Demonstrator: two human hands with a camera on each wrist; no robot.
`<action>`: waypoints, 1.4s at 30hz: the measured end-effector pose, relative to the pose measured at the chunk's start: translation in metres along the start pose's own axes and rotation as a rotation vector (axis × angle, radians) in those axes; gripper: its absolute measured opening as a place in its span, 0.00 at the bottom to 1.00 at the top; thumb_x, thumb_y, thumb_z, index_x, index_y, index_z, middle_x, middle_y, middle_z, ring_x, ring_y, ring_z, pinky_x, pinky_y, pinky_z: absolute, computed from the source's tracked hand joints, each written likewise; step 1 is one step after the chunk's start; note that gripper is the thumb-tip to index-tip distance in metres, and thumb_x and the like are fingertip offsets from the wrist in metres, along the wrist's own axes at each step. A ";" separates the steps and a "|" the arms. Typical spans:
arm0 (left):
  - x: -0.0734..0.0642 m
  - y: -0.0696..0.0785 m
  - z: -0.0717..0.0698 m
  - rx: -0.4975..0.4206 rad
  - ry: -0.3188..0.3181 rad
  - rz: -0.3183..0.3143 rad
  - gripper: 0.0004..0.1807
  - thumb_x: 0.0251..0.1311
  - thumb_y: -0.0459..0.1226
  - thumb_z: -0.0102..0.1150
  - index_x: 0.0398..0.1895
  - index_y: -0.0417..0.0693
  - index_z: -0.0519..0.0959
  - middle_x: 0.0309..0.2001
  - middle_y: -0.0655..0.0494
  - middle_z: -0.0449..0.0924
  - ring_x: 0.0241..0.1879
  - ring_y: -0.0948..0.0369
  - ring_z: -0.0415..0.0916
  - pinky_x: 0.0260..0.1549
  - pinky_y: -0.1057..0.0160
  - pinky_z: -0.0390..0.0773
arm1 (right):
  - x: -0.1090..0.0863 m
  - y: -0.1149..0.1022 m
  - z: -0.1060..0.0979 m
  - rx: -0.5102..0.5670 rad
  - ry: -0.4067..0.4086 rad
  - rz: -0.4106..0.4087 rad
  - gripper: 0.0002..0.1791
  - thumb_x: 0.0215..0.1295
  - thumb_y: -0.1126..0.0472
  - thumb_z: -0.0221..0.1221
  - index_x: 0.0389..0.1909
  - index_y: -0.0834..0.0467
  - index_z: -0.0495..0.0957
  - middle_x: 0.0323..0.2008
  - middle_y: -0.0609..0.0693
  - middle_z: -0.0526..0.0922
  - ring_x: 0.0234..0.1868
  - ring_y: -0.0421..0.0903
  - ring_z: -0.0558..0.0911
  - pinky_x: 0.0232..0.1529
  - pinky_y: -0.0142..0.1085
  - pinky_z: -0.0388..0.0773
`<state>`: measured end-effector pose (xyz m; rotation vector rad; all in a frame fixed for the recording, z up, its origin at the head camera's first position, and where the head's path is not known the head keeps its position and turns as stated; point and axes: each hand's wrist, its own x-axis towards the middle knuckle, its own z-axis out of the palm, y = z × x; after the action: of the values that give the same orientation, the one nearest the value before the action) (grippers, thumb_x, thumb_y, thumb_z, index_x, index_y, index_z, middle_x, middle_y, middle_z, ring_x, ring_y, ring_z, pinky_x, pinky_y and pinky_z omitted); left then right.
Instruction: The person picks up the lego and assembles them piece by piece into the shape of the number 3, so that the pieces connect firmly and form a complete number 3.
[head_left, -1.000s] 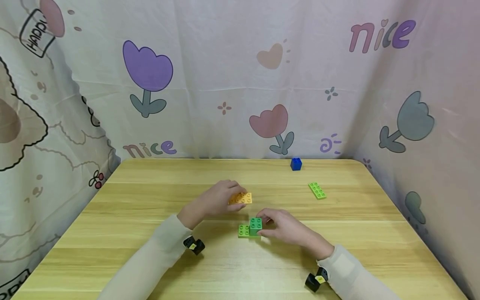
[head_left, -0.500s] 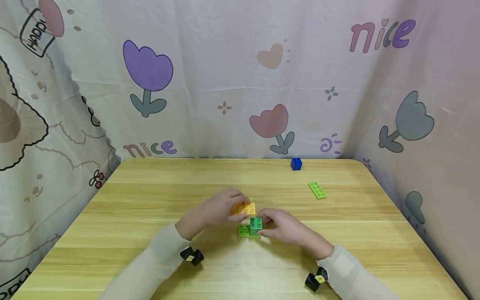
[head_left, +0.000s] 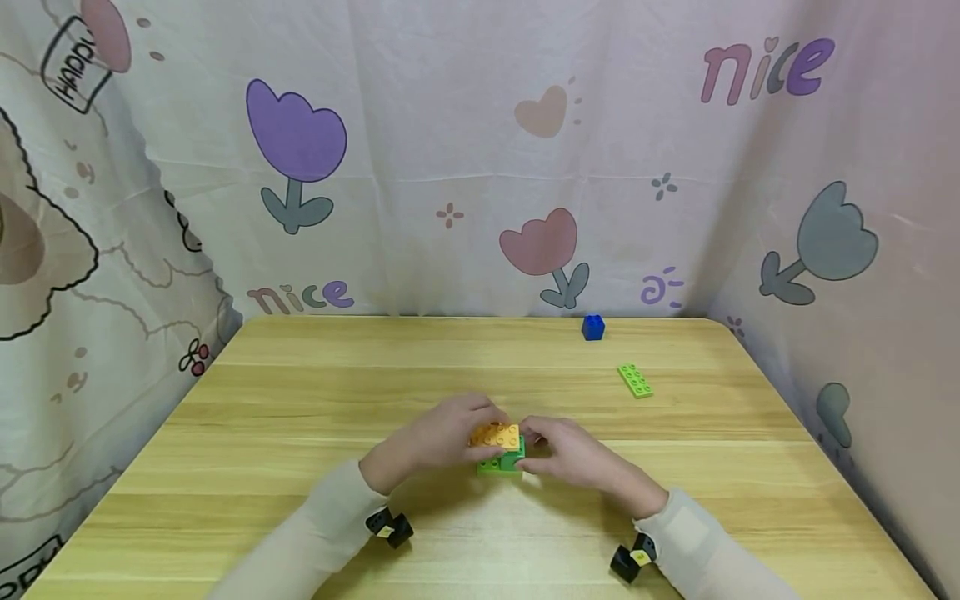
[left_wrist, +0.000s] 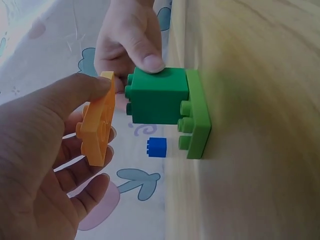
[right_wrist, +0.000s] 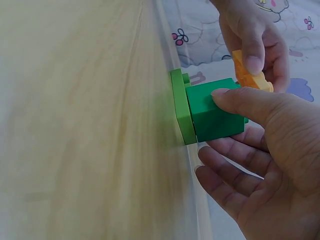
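My left hand (head_left: 442, 437) pinches a flat orange toy brick (left_wrist: 92, 127) between thumb and fingers. It hovers just above a green block (left_wrist: 159, 97), and a narrow gap separates it from the block's studs in the left wrist view. The green block sits on one end of a light green plate brick (left_wrist: 201, 117), whose other studs are bare. With thumb on one side and fingers on the other, my right hand (head_left: 577, 457) holds the green block. In the head view the orange brick partly covers the block's top.
A blue block (head_left: 593, 327) stands near the table's back edge. Another light green plate brick (head_left: 635, 381) lies on the wooden table (head_left: 315, 383) at the right. A printed cloth (head_left: 420, 125) hangs behind and beside the table.
My left hand has brought the orange brick nearer and slightly to the right, from behind the green block to over it. The right hand and the green block stay in place.
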<state>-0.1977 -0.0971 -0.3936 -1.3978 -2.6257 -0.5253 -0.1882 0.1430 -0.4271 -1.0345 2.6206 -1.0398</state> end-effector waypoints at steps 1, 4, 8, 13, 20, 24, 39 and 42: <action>0.000 0.000 0.001 -0.002 0.000 0.002 0.20 0.62 0.48 0.64 0.51 0.46 0.81 0.45 0.58 0.78 0.43 0.63 0.74 0.45 0.66 0.76 | 0.000 0.000 0.000 0.001 0.001 -0.002 0.15 0.62 0.54 0.67 0.47 0.51 0.77 0.40 0.40 0.81 0.42 0.41 0.81 0.45 0.35 0.79; 0.001 0.002 0.003 -0.004 -0.001 0.014 0.20 0.62 0.48 0.65 0.52 0.46 0.80 0.45 0.58 0.78 0.42 0.64 0.74 0.43 0.66 0.76 | 0.000 -0.001 0.000 0.007 0.001 -0.003 0.15 0.62 0.55 0.67 0.48 0.51 0.78 0.40 0.40 0.82 0.42 0.41 0.81 0.45 0.35 0.79; 0.002 0.004 0.004 0.004 -0.006 0.014 0.21 0.63 0.48 0.64 0.53 0.46 0.80 0.45 0.57 0.78 0.41 0.64 0.73 0.42 0.65 0.75 | 0.000 -0.001 0.000 0.018 -0.001 -0.006 0.17 0.61 0.56 0.68 0.49 0.52 0.78 0.41 0.40 0.82 0.42 0.40 0.81 0.45 0.34 0.79; 0.003 0.005 0.006 0.006 -0.012 -0.002 0.21 0.63 0.49 0.63 0.54 0.47 0.80 0.45 0.58 0.78 0.41 0.64 0.73 0.41 0.66 0.75 | 0.000 -0.001 0.000 0.015 -0.003 -0.004 0.17 0.61 0.55 0.67 0.50 0.52 0.78 0.41 0.40 0.82 0.43 0.40 0.81 0.46 0.34 0.79; 0.003 0.005 0.008 0.022 -0.020 0.004 0.21 0.63 0.48 0.63 0.54 0.47 0.80 0.46 0.58 0.78 0.41 0.64 0.73 0.41 0.66 0.75 | 0.000 -0.001 0.000 -0.040 0.007 -0.007 0.17 0.61 0.52 0.67 0.50 0.48 0.78 0.45 0.39 0.82 0.47 0.39 0.80 0.50 0.40 0.77; 0.003 0.006 0.008 0.022 -0.026 0.000 0.21 0.64 0.49 0.63 0.54 0.47 0.79 0.46 0.58 0.78 0.42 0.64 0.74 0.42 0.65 0.75 | 0.000 -0.001 0.000 -0.072 0.016 -0.012 0.17 0.61 0.52 0.67 0.50 0.48 0.79 0.46 0.38 0.82 0.48 0.40 0.80 0.51 0.42 0.77; 0.004 0.008 0.013 0.042 -0.019 0.007 0.21 0.65 0.50 0.61 0.55 0.48 0.80 0.45 0.58 0.78 0.42 0.63 0.74 0.43 0.65 0.75 | 0.000 -0.003 -0.001 -0.121 0.024 -0.028 0.19 0.60 0.52 0.68 0.51 0.51 0.79 0.47 0.40 0.82 0.49 0.41 0.80 0.52 0.42 0.76; 0.003 0.007 0.014 0.041 -0.020 0.003 0.21 0.65 0.50 0.61 0.55 0.48 0.80 0.45 0.58 0.78 0.41 0.63 0.74 0.42 0.65 0.75 | 0.000 -0.003 -0.001 -0.112 0.018 -0.023 0.19 0.60 0.52 0.68 0.51 0.51 0.79 0.46 0.40 0.82 0.48 0.41 0.80 0.51 0.42 0.77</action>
<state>-0.1927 -0.0858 -0.4035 -1.4018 -2.6345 -0.4565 -0.1870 0.1420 -0.4239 -1.0856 2.7156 -0.9200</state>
